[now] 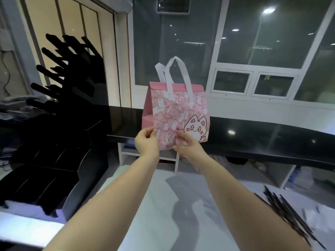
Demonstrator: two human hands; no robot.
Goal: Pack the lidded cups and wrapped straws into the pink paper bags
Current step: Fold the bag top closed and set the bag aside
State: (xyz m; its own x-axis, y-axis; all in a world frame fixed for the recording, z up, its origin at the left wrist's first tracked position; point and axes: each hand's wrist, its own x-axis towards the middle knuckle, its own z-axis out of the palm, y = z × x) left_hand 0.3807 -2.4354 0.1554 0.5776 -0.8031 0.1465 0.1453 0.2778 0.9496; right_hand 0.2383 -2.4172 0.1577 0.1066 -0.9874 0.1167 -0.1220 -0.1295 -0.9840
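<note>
Count: pink paper bag (174,109), 1, bearing 2 white handles (181,73) and 1 printed cat (196,126). Hands, 2: left hand (146,142) and right hand (188,147), each gripping the bag's lower edge. One loose pile of wrapped straws (286,212), dark and thin, on 1 white table (159,205); more than five, but the exact number is unreadable through blur. Behind it, 1 black counter (253,131) and 2 small window panes (232,80) side by side.
</note>
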